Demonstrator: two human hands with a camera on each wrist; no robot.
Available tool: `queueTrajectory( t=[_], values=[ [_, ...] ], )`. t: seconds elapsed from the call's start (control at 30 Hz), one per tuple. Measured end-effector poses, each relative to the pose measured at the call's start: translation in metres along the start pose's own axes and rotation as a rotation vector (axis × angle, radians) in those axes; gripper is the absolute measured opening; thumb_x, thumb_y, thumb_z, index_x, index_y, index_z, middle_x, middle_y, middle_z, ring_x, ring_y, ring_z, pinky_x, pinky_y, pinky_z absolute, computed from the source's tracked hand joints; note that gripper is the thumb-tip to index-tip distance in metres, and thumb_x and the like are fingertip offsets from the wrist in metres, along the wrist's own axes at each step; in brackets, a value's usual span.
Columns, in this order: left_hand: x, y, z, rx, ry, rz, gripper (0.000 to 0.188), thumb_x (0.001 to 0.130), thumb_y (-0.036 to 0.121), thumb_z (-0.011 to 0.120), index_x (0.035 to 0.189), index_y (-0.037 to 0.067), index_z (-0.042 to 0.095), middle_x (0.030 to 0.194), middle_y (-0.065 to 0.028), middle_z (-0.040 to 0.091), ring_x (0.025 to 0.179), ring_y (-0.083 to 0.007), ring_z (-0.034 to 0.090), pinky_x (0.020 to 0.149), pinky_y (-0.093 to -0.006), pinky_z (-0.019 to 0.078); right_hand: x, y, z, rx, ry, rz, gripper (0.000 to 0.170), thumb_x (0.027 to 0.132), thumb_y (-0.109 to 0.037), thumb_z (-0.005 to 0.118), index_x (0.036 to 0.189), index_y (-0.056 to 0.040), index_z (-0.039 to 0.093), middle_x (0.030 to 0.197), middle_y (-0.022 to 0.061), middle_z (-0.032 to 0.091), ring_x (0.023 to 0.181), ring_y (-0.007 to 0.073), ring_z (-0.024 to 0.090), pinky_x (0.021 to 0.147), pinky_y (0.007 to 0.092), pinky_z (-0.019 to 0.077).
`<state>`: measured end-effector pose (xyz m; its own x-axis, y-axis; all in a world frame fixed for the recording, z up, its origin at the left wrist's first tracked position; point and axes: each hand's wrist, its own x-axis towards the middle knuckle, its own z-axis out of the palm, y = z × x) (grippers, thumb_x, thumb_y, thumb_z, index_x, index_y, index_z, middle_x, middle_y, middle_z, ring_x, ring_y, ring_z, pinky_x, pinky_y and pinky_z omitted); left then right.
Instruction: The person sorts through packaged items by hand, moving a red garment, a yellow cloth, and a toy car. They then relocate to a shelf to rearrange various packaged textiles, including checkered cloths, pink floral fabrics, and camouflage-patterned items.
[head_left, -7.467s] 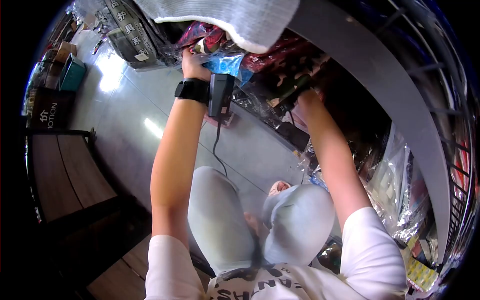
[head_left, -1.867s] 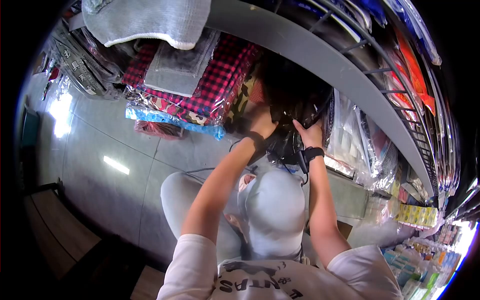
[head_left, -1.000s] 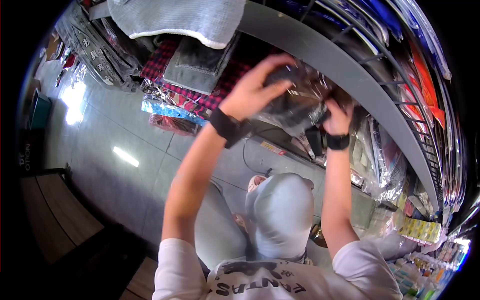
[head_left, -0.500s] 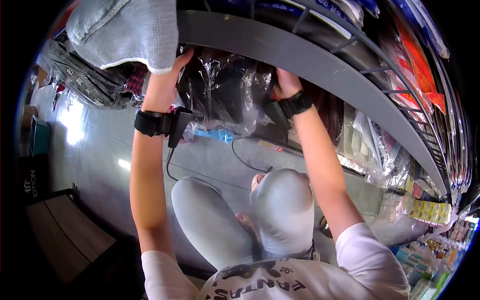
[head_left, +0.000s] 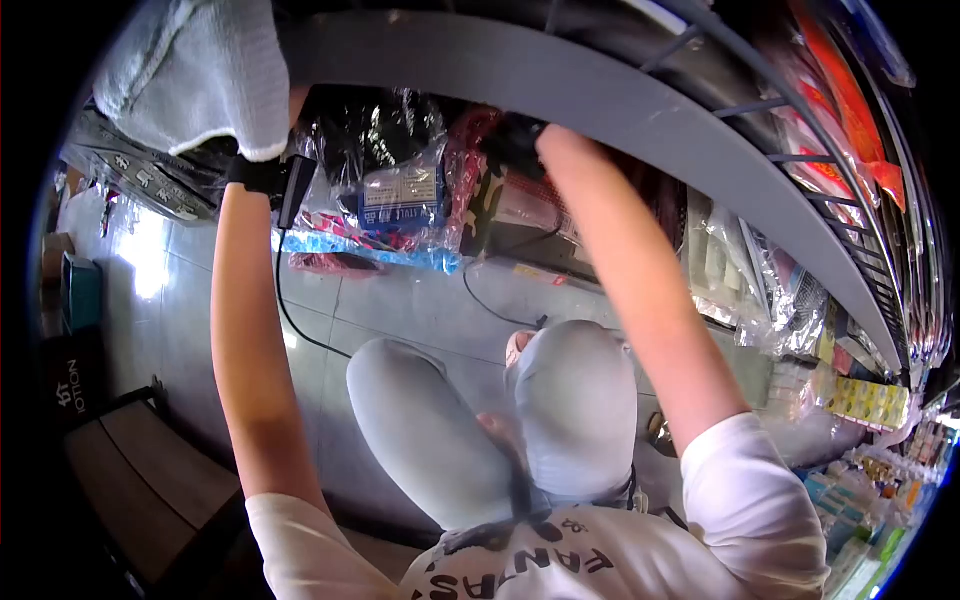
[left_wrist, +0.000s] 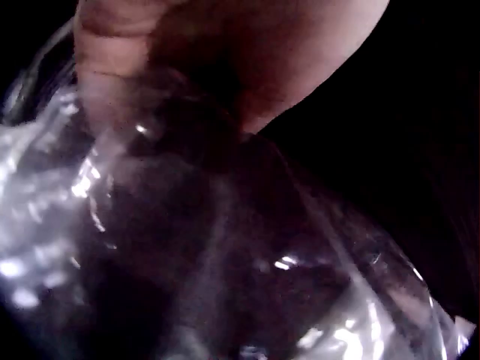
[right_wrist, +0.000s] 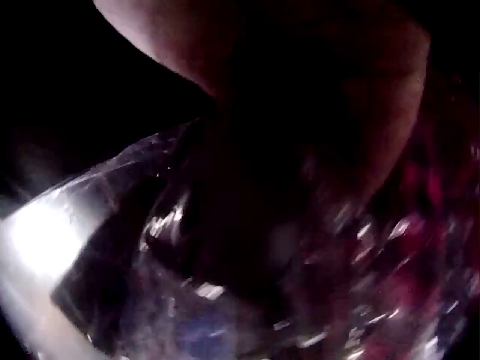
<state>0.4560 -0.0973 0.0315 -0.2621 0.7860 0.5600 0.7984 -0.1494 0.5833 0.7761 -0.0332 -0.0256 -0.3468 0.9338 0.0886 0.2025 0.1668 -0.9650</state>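
Observation:
A clear plastic bag with dark contents (head_left: 385, 135) and a blue-and-white label (head_left: 400, 198) lies on the low shelf, over a stack of packed fabrics. My left hand (left_wrist: 225, 45) pinches its clear plastic between thumb and fingers; in the head view grey knitted fabric hides most of that hand. Under the shelf beam my right hand (right_wrist: 390, 97) grips shiny plastic in deep shadow, its fingers curled. Its black wrist strap (head_left: 515, 140) shows in the head view, while the hand itself is hidden. Under the bag a blue patterned package (head_left: 435, 258) sticks out.
A grey curved shelf beam (head_left: 440, 50) crosses above both hands. Grey knitted fabric (head_left: 200, 80) hangs at upper left. Clear-wrapped packs (head_left: 775, 290) stand at right. A red package (head_left: 335, 264) lies low by the floor, and a black cable (head_left: 300, 325) trails from the left wrist.
My hands went from the dark shelf area at right over to the stack at left, carrying the dark bagged item. Since half a second ago it has moved left, and its blue label now shows.

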Motion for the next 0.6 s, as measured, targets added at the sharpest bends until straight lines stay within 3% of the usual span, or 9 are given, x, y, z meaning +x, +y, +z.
queueTrajectory(
  t=[0.23,0.27,0.33,0.37,0.4,0.43,0.5,0.53,0.6],
  values=[
    [-0.022,-0.011,0.007,0.149,0.033,0.161,0.05,0.08,0.042,0.057,0.113,0.005,0.052,0.106,-0.0164,0.057,0.1,-0.0345,0.051,0.086,-0.0351,0.0393,-0.044,0.049,-0.085,-0.775,0.067,0.04,0.075,0.068,-0.047,0.063,0.127,-0.012,0.034,0.127,0.016,0.038,0.113,0.0376,0.04,0.092,0.0466,0.0357],
    [-0.026,-0.004,0.004,0.03,0.018,0.068,0.051,0.08,0.042,0.056,0.113,0.004,0.052,0.105,-0.0169,0.057,0.101,-0.0347,0.051,0.087,-0.0344,0.0388,-0.064,0.057,-0.089,-0.917,0.013,0.09,0.077,0.067,-0.048,0.064,0.128,-0.0122,0.033,0.128,0.0164,0.037,0.113,0.0383,0.039,0.092,0.0471,0.0354],
    [-0.031,0.008,-0.012,-0.077,-0.179,-0.078,0.054,0.086,0.038,0.05,0.124,0.0,0.041,0.114,-0.0177,0.054,0.108,-0.0258,0.049,0.087,-0.0267,0.0357,-0.106,0.072,-0.085,-1.151,-0.176,0.199,0.08,0.065,-0.05,0.064,0.129,-0.0125,0.032,0.129,0.0172,0.036,0.114,0.0396,0.038,0.093,0.0482,0.0348],
    [-0.028,0.001,-0.016,0.158,-0.163,-0.156,0.049,0.086,0.036,0.051,0.119,0.001,0.046,0.104,-0.017,0.058,0.096,-0.0249,0.055,0.08,-0.0307,0.0401,-0.126,0.075,-0.081,-1.227,-0.265,0.23,0.082,0.065,-0.051,0.065,0.129,-0.0126,0.032,0.13,0.0176,0.035,0.115,0.0403,0.038,0.093,0.0488,0.0345],
    [-0.031,-0.015,-0.026,0.508,-0.145,0.178,0.047,0.085,0.036,0.052,0.117,0.001,0.049,0.103,-0.0172,0.058,0.092,-0.0251,0.056,0.078,-0.0319,0.0409,-0.143,0.073,-0.074,-1.28,-0.361,0.278,0.082,0.065,-0.037,0.069,0.132,-0.0152,0.027,0.139,0.0151,0.019,0.121,0.0401,0.029,0.095,0.0498,0.0327],
    [-0.034,-0.027,-0.035,0.852,-0.122,0.518,0.045,0.085,0.035,0.053,0.114,0.001,0.051,0.101,-0.0174,0.058,0.088,-0.0253,0.057,0.077,-0.0331,0.0418,-0.153,0.077,-0.072,-1.281,-0.331,0.233,0.081,0.066,-0.031,0.069,0.132,-0.0158,0.026,0.14,0.0145,0.019,0.122,0.0398,0.028,0.095,0.0495,0.0326],
    [-0.059,0.055,-0.039,0.24,0.039,0.127,0.04,0.084,0.031,0.054,0.112,0.002,0.052,0.109,-0.0168,0.054,0.088,-0.0258,0.057,0.076,-0.0324,0.043,-0.166,0.093,-0.069,-1.278,-0.266,0.142,0.08,0.066,-0.019,0.068,0.134,-0.0168,0.024,0.141,0.0133,0.017,0.123,0.0391,0.027,0.096,0.049,0.0323],
    [-0.076,0.093,-0.034,0.11,0.167,0.038,0.037,0.084,0.027,0.056,0.113,0.004,0.052,0.107,-0.0143,0.054,0.087,-0.023,0.057,0.076,-0.0307,0.0442,-0.168,0.111,-0.071,-1.313,-0.193,0.057,0.08,0.066,-0.013,0.064,0.135,-0.0175,0.023,0.141,0.0137,0.019,0.123,0.04,0.028,0.096,0.049,0.0335],
    [-0.111,0.138,-0.025,-0.078,0.207,0.053,0.03,0.085,0.017,0.055,0.112,0.005,0.052,0.109,-0.0096,0.054,0.097,-0.018,0.054,0.085,-0.0279,0.041,-0.167,0.108,-0.079,-1.274,-0.27,0.07,0.075,0.069,-0.008,0.059,0.134,-0.0182,0.024,0.14,0.0117,0.023,0.124,0.0368,0.03,0.093,0.05,0.0362]
  ],
)
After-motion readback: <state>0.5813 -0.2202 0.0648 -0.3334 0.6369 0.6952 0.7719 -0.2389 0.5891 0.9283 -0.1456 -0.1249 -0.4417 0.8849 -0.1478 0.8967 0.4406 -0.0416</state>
